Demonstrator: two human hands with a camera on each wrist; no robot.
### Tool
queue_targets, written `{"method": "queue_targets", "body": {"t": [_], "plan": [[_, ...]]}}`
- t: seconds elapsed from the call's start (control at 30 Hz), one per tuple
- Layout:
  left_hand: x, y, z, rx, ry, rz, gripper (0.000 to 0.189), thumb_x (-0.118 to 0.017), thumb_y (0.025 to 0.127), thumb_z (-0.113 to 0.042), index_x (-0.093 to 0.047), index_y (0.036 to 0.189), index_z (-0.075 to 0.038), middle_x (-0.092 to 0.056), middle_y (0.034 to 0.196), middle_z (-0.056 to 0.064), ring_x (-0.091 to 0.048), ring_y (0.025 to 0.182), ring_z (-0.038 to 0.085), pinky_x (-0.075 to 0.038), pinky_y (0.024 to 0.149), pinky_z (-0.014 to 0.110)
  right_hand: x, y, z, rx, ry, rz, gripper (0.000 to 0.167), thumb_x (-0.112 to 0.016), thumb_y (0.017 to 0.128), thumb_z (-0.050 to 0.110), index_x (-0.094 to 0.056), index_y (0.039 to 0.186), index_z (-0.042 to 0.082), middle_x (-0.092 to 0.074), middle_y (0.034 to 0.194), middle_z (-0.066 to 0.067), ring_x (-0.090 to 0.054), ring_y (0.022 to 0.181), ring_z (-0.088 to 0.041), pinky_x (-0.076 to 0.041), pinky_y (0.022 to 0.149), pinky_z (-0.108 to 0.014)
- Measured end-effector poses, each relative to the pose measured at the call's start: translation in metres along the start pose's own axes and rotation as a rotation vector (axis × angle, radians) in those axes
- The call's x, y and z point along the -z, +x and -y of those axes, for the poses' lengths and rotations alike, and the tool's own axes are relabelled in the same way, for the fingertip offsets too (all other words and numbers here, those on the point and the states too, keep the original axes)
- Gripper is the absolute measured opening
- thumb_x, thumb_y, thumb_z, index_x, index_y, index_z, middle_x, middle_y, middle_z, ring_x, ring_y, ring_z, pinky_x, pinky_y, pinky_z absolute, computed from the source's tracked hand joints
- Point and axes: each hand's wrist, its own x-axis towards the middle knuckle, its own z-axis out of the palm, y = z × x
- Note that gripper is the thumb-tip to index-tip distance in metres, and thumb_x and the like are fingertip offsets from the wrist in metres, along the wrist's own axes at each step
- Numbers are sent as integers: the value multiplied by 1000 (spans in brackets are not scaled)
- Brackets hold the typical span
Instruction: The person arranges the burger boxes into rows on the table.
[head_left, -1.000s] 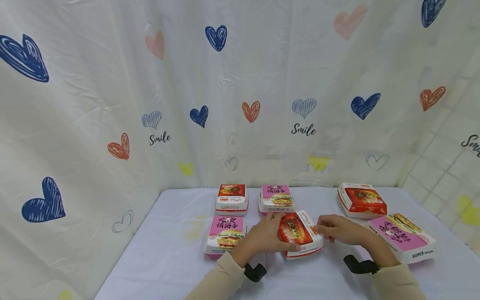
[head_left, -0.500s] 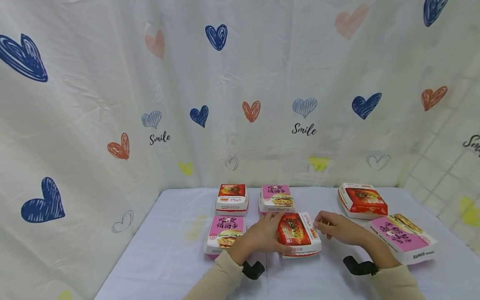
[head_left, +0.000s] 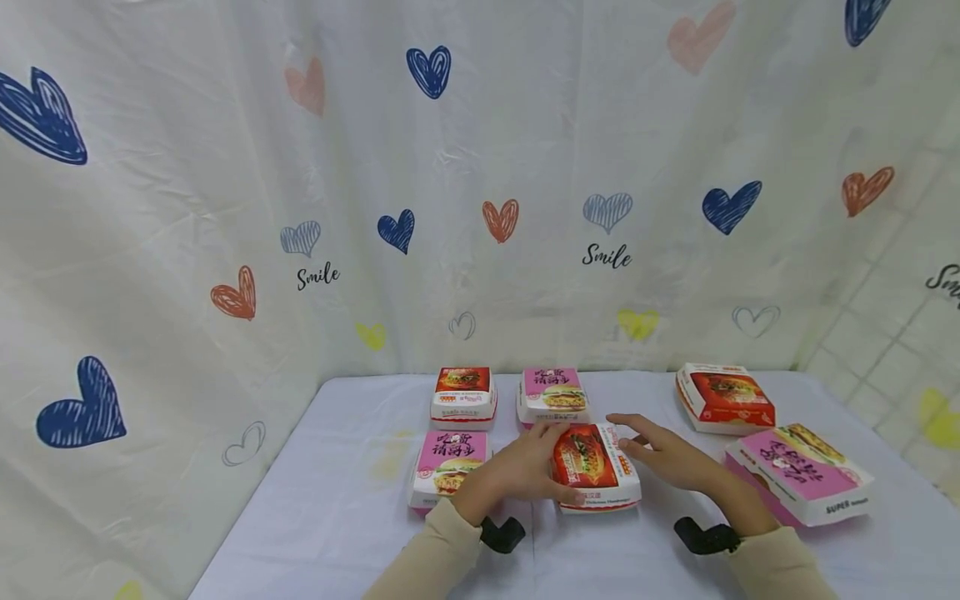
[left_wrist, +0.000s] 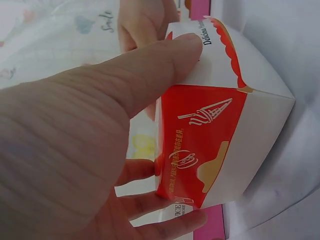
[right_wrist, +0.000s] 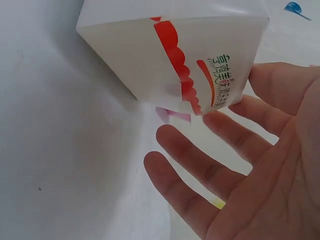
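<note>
A red and white burger box sits on the white-covered table in the middle of the head view, closed, its burger picture up. My left hand holds it from the left, thumb along the front side and fingers at the back edge. The left wrist view shows the thumb on the white front side and the fingers reaching round behind. My right hand is at the box's right edge with fingers spread. In the right wrist view, its thumb and forefinger are right at the box's corner, the other fingers extended.
A pink burger box stands just left of my left hand. Behind are a red box and a pink box. On the right lie another red box and a pink one. A heart-printed curtain borders the table.
The middle red box has turned to sit squarer, with its front side facing me. My right hand has straightened its fingers and shifted slightly left along the box's edge.
</note>
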Motion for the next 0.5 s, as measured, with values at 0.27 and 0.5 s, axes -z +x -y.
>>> {"method": "queue_targets", "body": {"t": [0.27,0.5], "plan": [[7,-2,2,-45,31,22,100,-85,75,-58,-33,157,-36,-36,162,-6,-50,137,20,-51,107,44,1,0,6,-6,23,17,57,-62,102,36,-46,149,9,-53,147,-24,-60,114,-30,-58,85,-49],[15,-6,4,-43,9,32,93,-87,76,-50,-40,155,-37,-37,161,-7,-49,140,19,-49,110,44,1,-1,9,-12,21,23,51,-65,100,38,-53,142,11,-58,142,-21,-60,110,-26,-59,84,-43]]}}
